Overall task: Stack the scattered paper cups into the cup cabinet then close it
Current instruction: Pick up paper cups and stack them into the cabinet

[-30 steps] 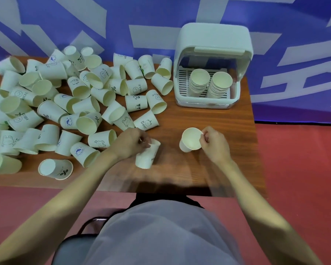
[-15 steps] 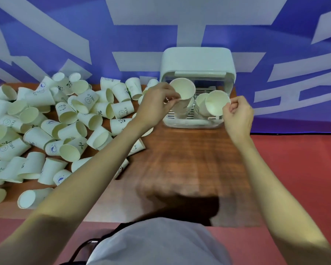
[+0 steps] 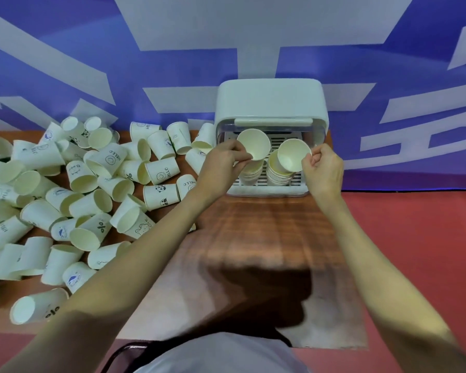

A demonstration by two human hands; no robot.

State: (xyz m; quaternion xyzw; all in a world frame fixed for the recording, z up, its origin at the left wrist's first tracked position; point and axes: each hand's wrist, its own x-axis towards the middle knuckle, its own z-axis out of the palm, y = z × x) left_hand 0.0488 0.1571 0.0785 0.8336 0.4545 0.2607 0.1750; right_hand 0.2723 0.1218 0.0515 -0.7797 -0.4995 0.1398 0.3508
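The white cup cabinet point(image 3: 271, 100) stands at the table's far right with its lid raised. Two stacks of paper cups sit on its slotted rack: a left stack point(image 3: 250, 175) and a right stack point(image 3: 279, 176). My left hand point(image 3: 221, 162) pinches the rim of a paper cup point(image 3: 254, 144) just above the left stack. My right hand point(image 3: 324, 168) pinches the rim of another cup point(image 3: 293, 155), tilted over the right stack. Several loose printed cups point(image 3: 97, 184) lie scattered across the table's left half.
The wooden table point(image 3: 261, 238) ends near the cabinet's right side, with red floor point(image 3: 414, 251) beyond. A blue and white wall point(image 3: 172, 63) rises right behind the table. A dark chair frame point(image 3: 124, 351) shows at the bottom, below my torso.
Both hands lifted a cup each from the table front and carried them to the cabinet; since half a second ago the cups have sunk lower over the two stacks.
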